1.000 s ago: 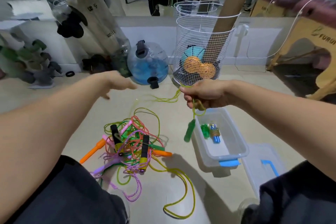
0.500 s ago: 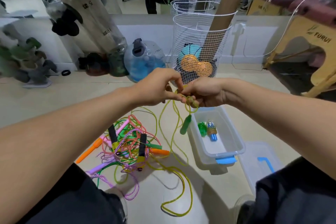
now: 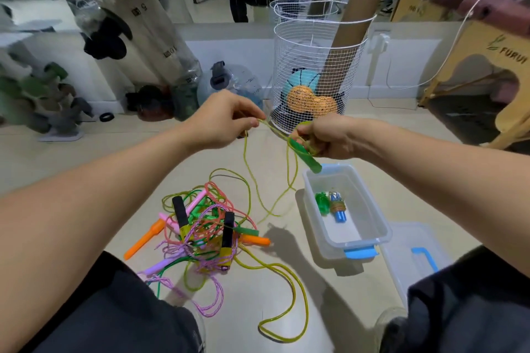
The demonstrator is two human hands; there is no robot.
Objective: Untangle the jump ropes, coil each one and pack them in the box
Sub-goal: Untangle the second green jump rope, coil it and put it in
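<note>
A yellow-green jump rope (image 3: 289, 306) runs from the floor up to both hands. My right hand (image 3: 324, 137) grips its green handle (image 3: 308, 156) together with a few turns of the cord. My left hand (image 3: 226, 120) pinches the cord a short way to the left, so a short stretch spans between the hands. On the floor below lies a tangled pile of ropes (image 3: 203, 226) in pink, green, purple and orange, with black, orange and pink handles. The clear plastic box (image 3: 372, 221) stands at the right and holds a coiled rope with green and blue handles (image 3: 332, 206).
A white wire basket (image 3: 315, 46) with balls and cardboard tubes stands just behind my hands. The box lid (image 3: 413, 261) with a blue clip lies right of the box. Large clear bottles (image 3: 149, 46) line the wall at left, a wooden stool (image 3: 499, 66) at right. My knees frame the bottom.
My left hand came in to the right hand, took the cord and has now drawn it out to the left. The green handle has risen from hanging into my right hand's grip.
</note>
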